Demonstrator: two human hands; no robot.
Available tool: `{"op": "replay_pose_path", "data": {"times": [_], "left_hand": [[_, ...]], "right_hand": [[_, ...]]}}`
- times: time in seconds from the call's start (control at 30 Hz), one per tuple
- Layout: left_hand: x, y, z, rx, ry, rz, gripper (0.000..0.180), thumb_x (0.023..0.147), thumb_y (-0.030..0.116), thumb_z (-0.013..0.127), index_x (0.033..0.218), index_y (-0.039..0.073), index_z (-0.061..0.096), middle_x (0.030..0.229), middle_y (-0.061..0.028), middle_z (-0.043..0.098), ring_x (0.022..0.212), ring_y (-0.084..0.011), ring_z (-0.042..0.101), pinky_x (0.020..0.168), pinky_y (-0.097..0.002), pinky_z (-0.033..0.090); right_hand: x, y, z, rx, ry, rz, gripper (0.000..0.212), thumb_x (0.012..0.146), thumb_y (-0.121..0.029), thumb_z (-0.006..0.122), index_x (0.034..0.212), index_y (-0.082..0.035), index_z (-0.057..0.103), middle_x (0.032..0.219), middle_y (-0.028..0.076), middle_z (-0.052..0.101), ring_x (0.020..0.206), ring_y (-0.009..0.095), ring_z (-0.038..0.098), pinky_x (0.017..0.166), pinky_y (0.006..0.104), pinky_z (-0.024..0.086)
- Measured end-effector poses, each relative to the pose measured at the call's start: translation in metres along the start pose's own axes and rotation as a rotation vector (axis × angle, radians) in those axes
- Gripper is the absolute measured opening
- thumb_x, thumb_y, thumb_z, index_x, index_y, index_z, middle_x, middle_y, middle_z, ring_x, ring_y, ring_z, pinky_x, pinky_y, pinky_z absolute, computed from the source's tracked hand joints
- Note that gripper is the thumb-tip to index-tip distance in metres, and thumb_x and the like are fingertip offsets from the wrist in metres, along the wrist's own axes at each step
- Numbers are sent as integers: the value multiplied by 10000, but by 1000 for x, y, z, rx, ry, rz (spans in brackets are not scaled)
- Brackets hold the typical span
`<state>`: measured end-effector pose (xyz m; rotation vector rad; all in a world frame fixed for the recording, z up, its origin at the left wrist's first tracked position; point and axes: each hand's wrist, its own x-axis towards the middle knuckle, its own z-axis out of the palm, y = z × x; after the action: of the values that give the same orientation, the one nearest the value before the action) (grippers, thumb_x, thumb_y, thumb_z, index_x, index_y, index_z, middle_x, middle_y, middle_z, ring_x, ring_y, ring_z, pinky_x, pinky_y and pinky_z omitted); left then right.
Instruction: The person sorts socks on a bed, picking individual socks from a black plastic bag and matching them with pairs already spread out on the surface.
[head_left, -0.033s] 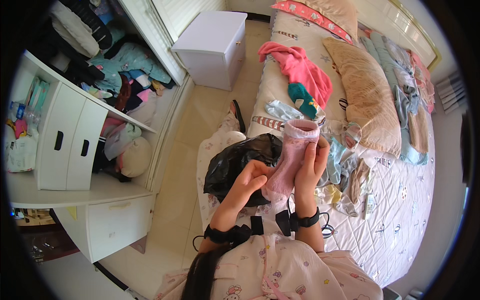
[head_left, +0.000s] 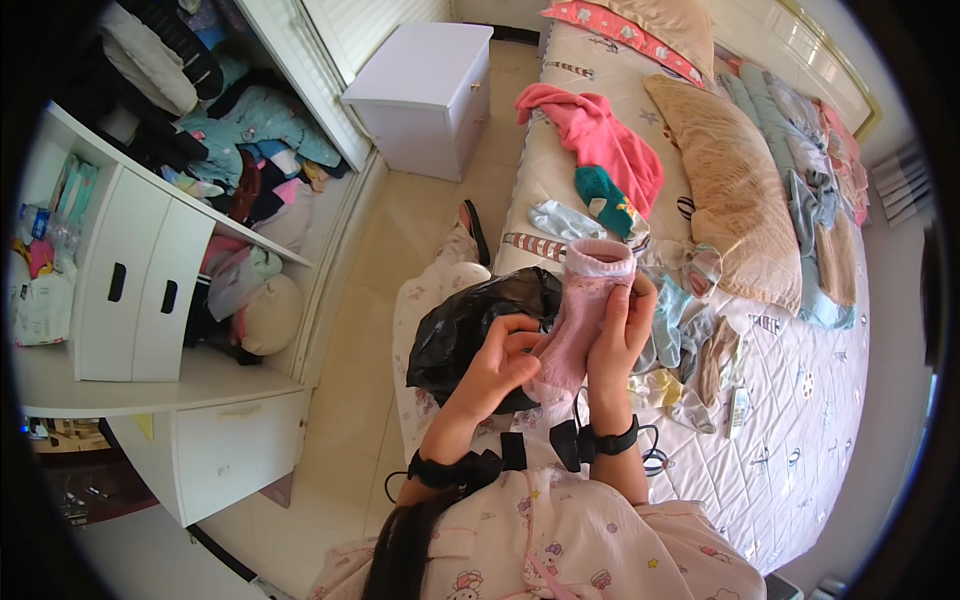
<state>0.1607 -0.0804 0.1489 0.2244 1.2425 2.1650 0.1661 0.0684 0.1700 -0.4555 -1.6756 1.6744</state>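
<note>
A pink sock [head_left: 583,320] with a paler cuff and toe stands upright in front of me, its cuff opening at the top. My right hand [head_left: 622,335] grips its right side, fingers over the front just below the cuff. On the other side my left hand [head_left: 500,362] is open, thumb and fingers apart, the fingertips at the sock's left edge near the heel. A black plastic bag [head_left: 470,335] lies on my lap behind the left hand, partly hidden by it.
On the bed to the right lie several socks [head_left: 690,335], a teal sock [head_left: 604,203], a pink garment [head_left: 610,135], a brown pillow [head_left: 735,200] and a small white bottle [head_left: 739,412]. A white bedside cabinet [head_left: 420,85] stands ahead; an open wardrobe [head_left: 225,130] full of clothes is at left.
The fingers of my left hand have spread apart from a more curled pose. The sock and my right hand have shifted very slightly left.
</note>
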Motion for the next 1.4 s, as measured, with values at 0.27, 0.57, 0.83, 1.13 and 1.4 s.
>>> {"op": "replay_pose_path", "data": {"times": [0.27, 0.57, 0.83, 1.13, 1.4], "left_hand": [[0, 18, -3, 635, -218, -146, 494, 785, 141, 633, 1211, -26, 448, 974, -133, 614, 817, -132, 574, 753, -266, 465], [2, 5, -15, 77, -13, -75, 525, 862, 277, 559, 1255, -25, 386, 1151, -90, 525, 1021, -146, 535, 849, -275, 444], [8, 23, -21, -369, 225, 74, 393, 891, 102, 457, 1251, -5, 343, 1086, -182, 552, 964, -298, 603, 745, -381, 542], [6, 28, -27, -285, 200, -5, 473, 827, 24, 475, 1274, -4, 324, 1146, -145, 523, 960, -251, 597, 795, -371, 525], [15, 23, -14, -634, 127, 81, 526, 880, 313, 512, 1273, -4, 367, 1228, -122, 493, 1119, -242, 490, 955, -397, 389]], "right_hand": [[7, 6, -5, 110, -85, 214, 279, 919, -129, 462, 1184, -48, 431, 770, -24, 519, 583, 12, 361, 493, 149, 275], [-10, -11, 8, -106, -612, 206, 344, 884, -102, 494, 1215, -23, 442, 1035, 78, 557, 880, 130, 505, 772, 260, 422], [-9, -17, 9, -488, -745, -632, 462, 626, 71, 588, 1030, -148, 635, 1237, 131, 465, 1119, 338, 462, 923, 397, 399], [-10, -24, 9, -373, -952, -554, 252, 578, -43, 697, 816, -111, 650, 1224, 124, 467, 1200, 368, 389, 962, 488, 346], [-11, -13, 22, -421, -628, -348, 215, 674, -158, 683, 637, 5, 548, 1039, 124, 503, 948, 298, 453, 815, 367, 381]]}}
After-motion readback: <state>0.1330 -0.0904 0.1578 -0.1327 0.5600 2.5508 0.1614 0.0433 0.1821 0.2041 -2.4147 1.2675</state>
